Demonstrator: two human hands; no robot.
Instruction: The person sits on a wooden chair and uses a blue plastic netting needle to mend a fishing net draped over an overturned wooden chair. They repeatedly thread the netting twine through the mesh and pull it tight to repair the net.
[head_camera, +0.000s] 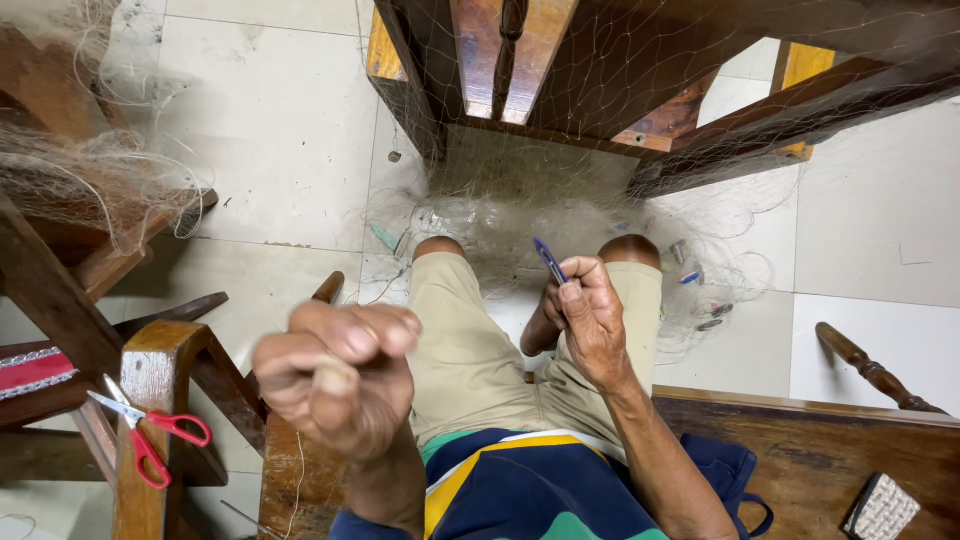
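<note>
My left hand (335, 378) is raised close to the camera, blurred, its fingers curled into a fist; a thin pale line may run through it, but I cannot tell. My right hand (590, 315) rests over my right knee and pinches a slim blue netting needle (548, 259) that points up and left. A fine, pale fishing net (560, 215) lies bunched on the floor by my knees and drapes up over the wooden chair (600, 90) in front of me. I sit in beige shorts (470, 350).
Red-handled scissors (150, 435) lie on a wooden armrest at the lower left. More net hangs over wooden furniture (80, 190) at the upper left. A wooden bench (830, 450) with a dark blue bag (730, 475) and a woven object (880, 508) is at the lower right. The floor is pale tile.
</note>
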